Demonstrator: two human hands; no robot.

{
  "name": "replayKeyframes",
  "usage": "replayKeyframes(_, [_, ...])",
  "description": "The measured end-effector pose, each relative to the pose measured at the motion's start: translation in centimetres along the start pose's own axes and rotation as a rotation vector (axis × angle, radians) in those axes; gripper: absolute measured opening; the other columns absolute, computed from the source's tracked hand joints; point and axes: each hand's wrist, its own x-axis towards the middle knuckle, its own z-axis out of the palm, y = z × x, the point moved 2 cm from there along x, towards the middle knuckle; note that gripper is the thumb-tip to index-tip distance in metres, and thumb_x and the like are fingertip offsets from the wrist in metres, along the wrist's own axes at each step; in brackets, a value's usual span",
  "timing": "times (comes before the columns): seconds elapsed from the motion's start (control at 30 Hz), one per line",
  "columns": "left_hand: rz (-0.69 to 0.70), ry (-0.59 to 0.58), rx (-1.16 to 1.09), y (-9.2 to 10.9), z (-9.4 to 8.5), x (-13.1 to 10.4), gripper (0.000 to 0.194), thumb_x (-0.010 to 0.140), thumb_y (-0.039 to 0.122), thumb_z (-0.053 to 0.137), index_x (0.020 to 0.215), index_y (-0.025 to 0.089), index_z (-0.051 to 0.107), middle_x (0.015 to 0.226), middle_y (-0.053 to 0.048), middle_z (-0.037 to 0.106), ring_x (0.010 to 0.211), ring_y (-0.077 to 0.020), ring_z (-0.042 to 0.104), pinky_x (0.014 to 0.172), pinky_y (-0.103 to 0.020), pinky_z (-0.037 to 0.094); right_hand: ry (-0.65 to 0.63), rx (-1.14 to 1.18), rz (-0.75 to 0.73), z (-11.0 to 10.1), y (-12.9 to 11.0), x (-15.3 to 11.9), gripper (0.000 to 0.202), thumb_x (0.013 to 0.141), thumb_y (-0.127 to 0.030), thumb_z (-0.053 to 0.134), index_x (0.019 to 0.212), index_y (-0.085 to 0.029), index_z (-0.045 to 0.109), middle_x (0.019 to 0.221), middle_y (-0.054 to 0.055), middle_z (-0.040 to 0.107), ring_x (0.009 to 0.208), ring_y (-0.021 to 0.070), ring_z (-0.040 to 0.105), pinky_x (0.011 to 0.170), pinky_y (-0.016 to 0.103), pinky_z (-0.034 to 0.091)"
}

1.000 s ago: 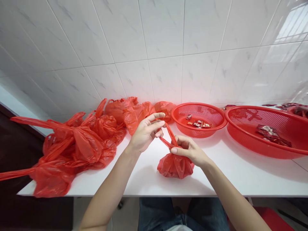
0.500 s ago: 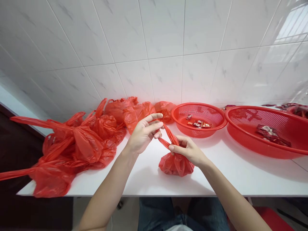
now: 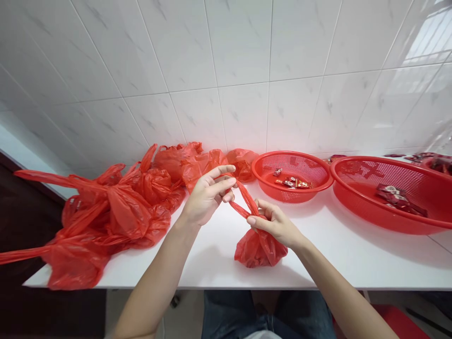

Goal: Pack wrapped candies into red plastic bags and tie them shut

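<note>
Since the red bag [image 3: 261, 252] looks floppy, the left hand [image 3: 203, 197] pinches its handles [image 3: 248, 197] up while the right hand [image 3: 282, 228] squeezes its neck [image 3: 262, 233].

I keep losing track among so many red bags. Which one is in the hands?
The bag near the front middle, apart from the heap at left: the right hand grips it, the left hand its handle.

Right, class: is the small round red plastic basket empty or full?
Neither: the small round red plastic basket holds a few wrapped sweets, its mesh sides showing around them.
</note>
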Motion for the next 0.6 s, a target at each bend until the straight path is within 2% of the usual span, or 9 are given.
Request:
replayKeyframes(0.3, [0.016,0.001,0.032,-0.24,-0.35,-0.29,0.034,0.072,0.019,0.083,0.101,0.016,0.066,0.063,0.006,0.06,0.044,-0.0044,0.049,0.053,-0.021,0.044,0.018,-0.07,0.002,0.18,0.65,-0.45,0.035,0.089,-0.051,0.069,0.087,-0.021,0.049,0.07,-0.008,0.035,0.057,0.0088,0.027,0.053,0.025,0.023])
replayKeyframes(0.6, [0.025,-0.003,0.068,-0.25,-0.62,-0.42,0.034,0.073,0.022,0.084,0.102,0.017,0.065,0.065,0.004,0.062,0.045,-0.0036,0.049,0.052,-0.019,0.042,0.048,-0.139,-0.019,0.09,0.95,-0.57,0.038,0.09,-0.052,0.067,0.082,-0.021,0.046,0.072,-0.006,0.035,0.061,0.0098,0.032,0.056,0.024,0.028])
